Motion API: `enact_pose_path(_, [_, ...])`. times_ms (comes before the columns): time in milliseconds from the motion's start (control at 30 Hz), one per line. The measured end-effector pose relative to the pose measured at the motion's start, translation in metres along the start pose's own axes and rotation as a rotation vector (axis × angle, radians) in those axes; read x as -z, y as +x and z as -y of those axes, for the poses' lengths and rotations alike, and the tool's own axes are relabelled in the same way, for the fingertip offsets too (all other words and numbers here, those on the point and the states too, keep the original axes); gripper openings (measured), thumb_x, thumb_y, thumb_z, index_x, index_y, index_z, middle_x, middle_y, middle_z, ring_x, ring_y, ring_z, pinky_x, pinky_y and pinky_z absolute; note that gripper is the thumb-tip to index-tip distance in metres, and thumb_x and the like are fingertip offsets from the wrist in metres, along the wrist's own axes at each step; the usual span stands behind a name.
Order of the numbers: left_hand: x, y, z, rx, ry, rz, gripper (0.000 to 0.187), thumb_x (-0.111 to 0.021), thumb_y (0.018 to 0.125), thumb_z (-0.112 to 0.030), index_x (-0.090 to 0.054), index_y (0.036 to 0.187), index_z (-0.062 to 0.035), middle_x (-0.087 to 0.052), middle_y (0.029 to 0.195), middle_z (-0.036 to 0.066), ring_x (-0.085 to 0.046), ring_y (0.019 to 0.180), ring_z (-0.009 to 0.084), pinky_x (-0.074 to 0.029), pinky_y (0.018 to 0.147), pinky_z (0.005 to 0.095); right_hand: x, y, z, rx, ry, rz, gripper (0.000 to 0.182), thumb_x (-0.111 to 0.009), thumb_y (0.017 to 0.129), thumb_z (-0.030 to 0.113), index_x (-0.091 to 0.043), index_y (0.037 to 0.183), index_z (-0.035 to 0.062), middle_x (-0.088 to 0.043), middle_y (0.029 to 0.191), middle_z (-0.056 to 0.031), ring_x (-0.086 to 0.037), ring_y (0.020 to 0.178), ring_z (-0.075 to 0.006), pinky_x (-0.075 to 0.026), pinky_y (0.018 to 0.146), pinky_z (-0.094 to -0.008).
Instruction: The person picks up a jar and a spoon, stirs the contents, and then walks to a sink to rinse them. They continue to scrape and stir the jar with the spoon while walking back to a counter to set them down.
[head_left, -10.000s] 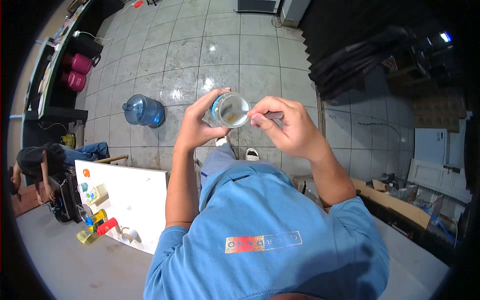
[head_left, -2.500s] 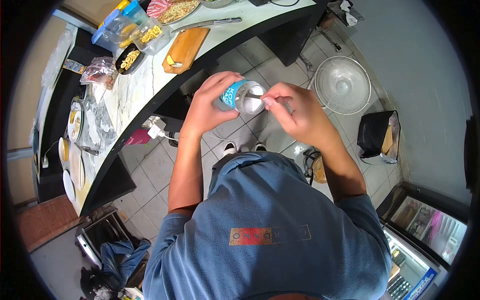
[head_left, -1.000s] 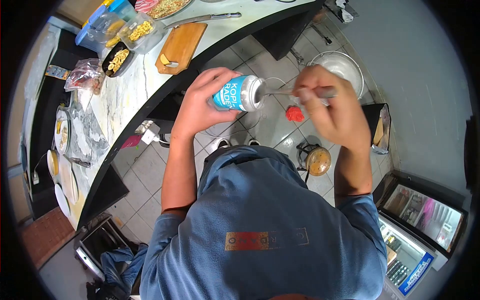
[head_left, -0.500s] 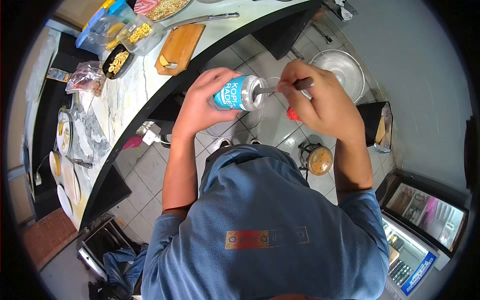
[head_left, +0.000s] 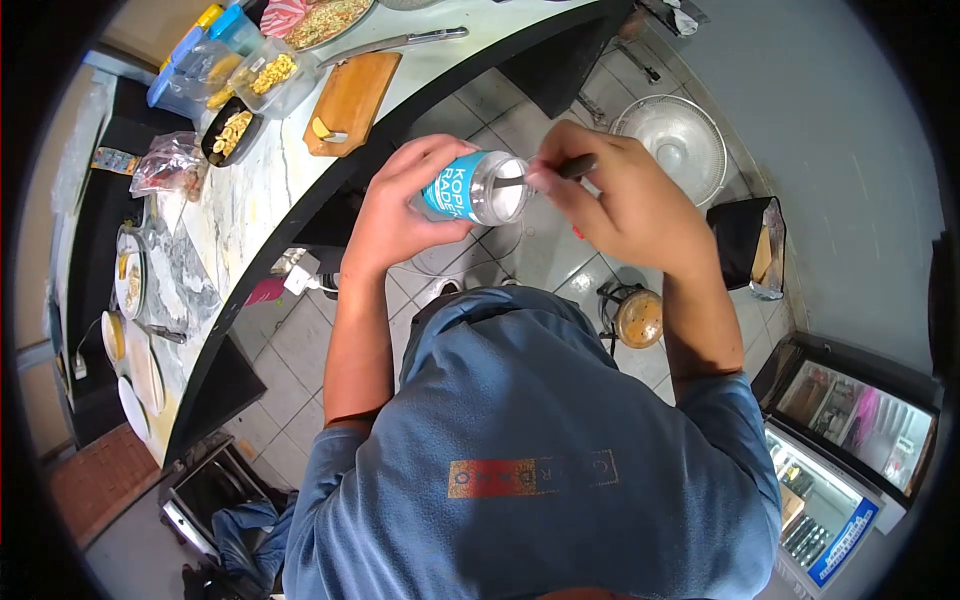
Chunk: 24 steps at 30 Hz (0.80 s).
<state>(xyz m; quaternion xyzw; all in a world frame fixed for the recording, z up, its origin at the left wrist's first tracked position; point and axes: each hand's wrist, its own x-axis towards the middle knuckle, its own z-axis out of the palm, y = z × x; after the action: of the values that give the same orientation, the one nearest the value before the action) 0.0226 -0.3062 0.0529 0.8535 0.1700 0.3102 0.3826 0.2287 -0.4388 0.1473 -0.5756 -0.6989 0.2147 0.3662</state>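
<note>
A clear jar (head_left: 468,188) with a blue label lies tilted in my left hand (head_left: 405,210), its open mouth facing right. Something white shows inside the mouth. My right hand (head_left: 625,200) pinches the dark handle of a spoon (head_left: 568,168); the front end of the spoon reaches into the jar mouth, and its bowl is hidden there. Both hands are in the air in front of my chest, close together but apart.
On the curved counter (head_left: 245,215) at the left are a wooden cutting board (head_left: 358,95), a knife (head_left: 400,42), plastic containers (head_left: 285,85) and a black dish (head_left: 232,132). A strainer (head_left: 675,150) and a pot (head_left: 639,320) stand low at the right.
My right hand has moved a little left towards the jar, and the spoon reaches in at a different angle. The jar's mouth has shifted slightly left and shows more white inside.
</note>
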Motion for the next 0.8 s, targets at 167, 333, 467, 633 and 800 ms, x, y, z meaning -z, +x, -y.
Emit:
enact_pose_path(167, [0.000, 0.000, 0.003, 0.023, -0.003, -0.052, 0.066, -0.079, 0.055, -0.005, -0.065, 0.120, -0.0061, -0.064, 0.119, 0.010, -0.061, 0.113, 0.0269, -0.047, 0.098, 0.0355, 0.017, -0.003, 0.004, 0.080, 0.044, -0.117, 0.007, -0.058, 0.092, 0.005, -0.056, 0.091, -0.0015, -0.061, 0.075, -0.0117, -0.062, 0.067, -0.0191, -0.047, 0.061, -0.0291])
enact_pose_path(333, [-0.002, 0.001, 0.005, 0.018, -0.045, -0.066, 0.065, -0.079, 0.055, -0.005, -0.064, 0.119, -0.0044, -0.064, 0.120, 0.011, -0.062, 0.113, 0.0264, -0.047, 0.099, 0.0352, -0.016, -0.003, 0.003, 0.038, 0.112, -0.022, 0.010, -0.061, 0.092, 0.008, -0.060, 0.090, -0.0021, -0.060, 0.081, -0.0106, -0.059, 0.068, -0.0198, -0.047, 0.062, -0.0302])
enact_pose_path(467, [-0.003, -0.002, 0.013, -0.015, -0.157, -0.130, 0.064, -0.079, 0.055, -0.005, -0.064, 0.118, -0.0021, -0.064, 0.119, 0.013, -0.062, 0.113, 0.0257, -0.046, 0.099, 0.0344, -0.020, -0.007, 0.012, -0.003, 0.148, -0.159, 0.019, -0.066, 0.090, 0.018, -0.055, 0.089, 0.0036, -0.061, 0.079, -0.0121, -0.063, 0.074, -0.0316, -0.050, 0.066, -0.0398])
enact_pose_path(633, [-0.001, -0.001, 0.018, -0.012, -0.200, -0.148, 0.065, -0.079, 0.055, -0.005, -0.063, 0.117, -0.0011, -0.065, 0.118, 0.013, -0.062, 0.112, 0.0250, -0.046, 0.098, 0.0341, -0.031, -0.008, 0.003, 0.099, 0.038, -0.160, 0.009, -0.065, 0.090, 0.009, -0.061, 0.091, 0.0012, -0.062, 0.082, -0.0105, -0.062, 0.071, -0.0270, -0.050, 0.065, -0.0338])
enact_pose_path(800, [0.004, -0.002, 0.019, -0.035, -0.075, -0.094, 0.068, -0.079, 0.054, -0.005, -0.061, 0.119, 0.0001, -0.065, 0.118, 0.013, -0.062, 0.111, 0.0256, -0.046, 0.098, 0.0341, -0.039, -0.007, 0.001, -0.018, 0.089, -0.161, 0.008, -0.065, 0.090, 0.008, -0.062, 0.091, 0.0011, -0.062, 0.082, -0.0103, -0.063, 0.074, -0.0282, -0.050, 0.066, -0.0347])
